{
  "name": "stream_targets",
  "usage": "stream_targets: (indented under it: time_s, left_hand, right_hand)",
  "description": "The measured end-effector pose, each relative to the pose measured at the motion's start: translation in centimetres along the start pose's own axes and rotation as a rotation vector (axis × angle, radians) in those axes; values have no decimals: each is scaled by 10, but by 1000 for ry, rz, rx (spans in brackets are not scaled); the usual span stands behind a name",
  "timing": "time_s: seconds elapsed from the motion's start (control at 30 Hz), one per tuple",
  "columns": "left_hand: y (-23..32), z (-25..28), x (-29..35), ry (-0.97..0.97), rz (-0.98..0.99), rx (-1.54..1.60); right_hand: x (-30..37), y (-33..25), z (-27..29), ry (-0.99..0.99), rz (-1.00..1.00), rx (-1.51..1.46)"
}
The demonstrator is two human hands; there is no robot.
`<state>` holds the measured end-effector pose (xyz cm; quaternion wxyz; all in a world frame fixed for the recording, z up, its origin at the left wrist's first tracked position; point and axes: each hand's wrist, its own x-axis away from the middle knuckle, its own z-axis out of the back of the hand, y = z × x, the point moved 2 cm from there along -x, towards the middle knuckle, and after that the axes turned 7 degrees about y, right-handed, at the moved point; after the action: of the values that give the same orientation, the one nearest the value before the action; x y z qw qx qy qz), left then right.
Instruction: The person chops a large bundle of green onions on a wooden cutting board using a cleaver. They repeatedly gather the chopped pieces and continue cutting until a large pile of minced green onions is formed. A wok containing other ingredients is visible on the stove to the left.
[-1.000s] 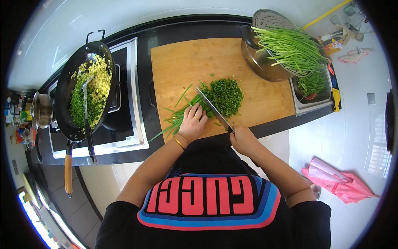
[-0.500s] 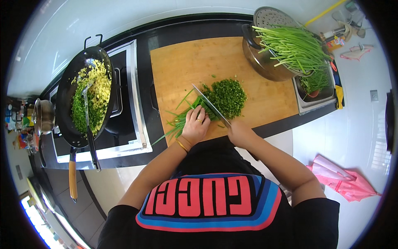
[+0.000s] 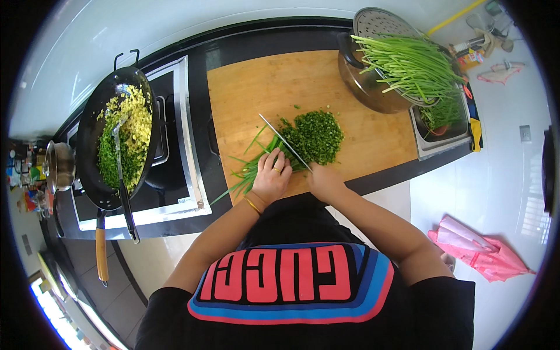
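Observation:
My left hand (image 3: 272, 177), fingers bent, presses a bunch of green chives (image 3: 248, 170) against the wooden cutting board (image 3: 262, 81). The long ends of the chives stick out to the left of it. My right hand (image 3: 325, 182) is wrapped round the handle of a kitchen knife (image 3: 284, 140), and the handle is hidden in the grip. Its blade slants to the far left, close beside my left fingertips, between the uncut stalks and a heap of finely chopped chives (image 3: 317, 137).
On the stove at left, a wok (image 3: 93, 131) holds yellow crumbled bits, chopped greens and a spatula (image 3: 121, 169). A small metal pot (image 3: 60, 166) is beyond it. At the back right, long chives (image 3: 408, 67) lie over a large pot (image 3: 367, 87), beside a sink (image 3: 429, 146).
The knife and my right hand have shifted a little left, bringing the blade nearer my left hand. My left hand still presses the chives. The whole view has moved slightly.

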<state>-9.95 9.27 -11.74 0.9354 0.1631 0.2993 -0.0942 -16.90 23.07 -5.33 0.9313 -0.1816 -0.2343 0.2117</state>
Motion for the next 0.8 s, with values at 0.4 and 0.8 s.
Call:
stream_targets:
  time_s: [0.4, 0.8]
  left_hand:
    - [4, 10, -11, 1, 210, 162]
    - [2, 25, -23, 19, 364, 346]
  right_hand:
    - [1, 45, 2, -60, -39, -183]
    - [0, 41, 45, -20, -78, -582]
